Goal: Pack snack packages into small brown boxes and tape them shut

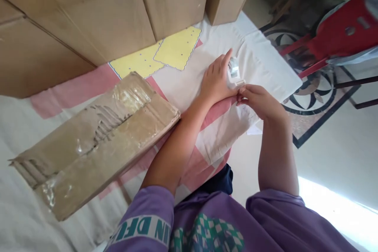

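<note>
A white tape dispenser [234, 75] with a roll of clear tape stands on the cloth-covered table. My left hand [217, 75] is wrapped round its near left side, with the thumb and palm low on the cloth. Close against the dispenser's front cutting edge, my right hand [256, 100] has its thumb and fingertips pinched together. Whatever lies between those fingertips is too small or too clear to make out. To the left of my left forearm lies a worn cardboard box [97, 145], its top seam covered with shiny clear tape.
Large cardboard boxes [106, 12] line the back of the table. Yellow dotted paper sheets [178, 49] lie before them. The pink and white tablecloth [209, 145] has folds. Beyond the table's right edge stands a red chair [345, 29] on a patterned floor.
</note>
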Demonstrator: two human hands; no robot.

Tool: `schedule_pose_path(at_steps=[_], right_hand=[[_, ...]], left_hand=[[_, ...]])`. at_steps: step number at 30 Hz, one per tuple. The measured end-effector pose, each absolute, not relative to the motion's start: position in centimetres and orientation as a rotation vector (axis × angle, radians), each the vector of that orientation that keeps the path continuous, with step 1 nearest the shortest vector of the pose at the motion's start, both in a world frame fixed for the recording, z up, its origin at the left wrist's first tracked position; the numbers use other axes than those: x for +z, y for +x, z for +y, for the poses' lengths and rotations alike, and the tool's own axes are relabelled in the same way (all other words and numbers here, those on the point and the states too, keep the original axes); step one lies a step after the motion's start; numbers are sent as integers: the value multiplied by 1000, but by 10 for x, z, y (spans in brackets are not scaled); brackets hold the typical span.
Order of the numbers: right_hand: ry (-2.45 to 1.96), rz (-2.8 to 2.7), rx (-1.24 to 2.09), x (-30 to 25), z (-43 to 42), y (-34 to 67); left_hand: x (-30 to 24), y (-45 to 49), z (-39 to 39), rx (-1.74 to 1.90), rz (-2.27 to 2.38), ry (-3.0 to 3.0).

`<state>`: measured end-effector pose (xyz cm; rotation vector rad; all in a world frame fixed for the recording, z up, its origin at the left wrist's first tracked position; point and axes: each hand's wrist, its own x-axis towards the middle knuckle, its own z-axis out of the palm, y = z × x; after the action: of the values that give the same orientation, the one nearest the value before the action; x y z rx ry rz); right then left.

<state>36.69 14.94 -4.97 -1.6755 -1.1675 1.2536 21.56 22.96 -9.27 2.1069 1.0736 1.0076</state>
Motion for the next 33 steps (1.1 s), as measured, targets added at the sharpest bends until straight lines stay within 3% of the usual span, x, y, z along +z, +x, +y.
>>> schedule_pose_path(at_steps=[6, 13, 17, 21, 25, 33], right_hand=[[-1789, -1174, 1183, -47, 144, 358], [-1498, -1129, 1236, -51, 120, 361], [-1650, -1280, 822, -61, 88, 342], [-1612, -1602, 355, -45, 52, 317], [-1364, -1860, 351, -20, 21, 292], [-1201, -2126, 288, -7, -10, 239]], left_hand=[[-82, 206, 226, 900, 1121, 2138], [-77, 203, 221, 1003, 1119, 2207], [-73, 200, 194, 1241, 1107, 2145], [-43, 175, 132, 1066, 781, 2090], [-22, 134, 73, 1078, 638, 2025], [-21, 60, 24, 1117, 865, 2194]])
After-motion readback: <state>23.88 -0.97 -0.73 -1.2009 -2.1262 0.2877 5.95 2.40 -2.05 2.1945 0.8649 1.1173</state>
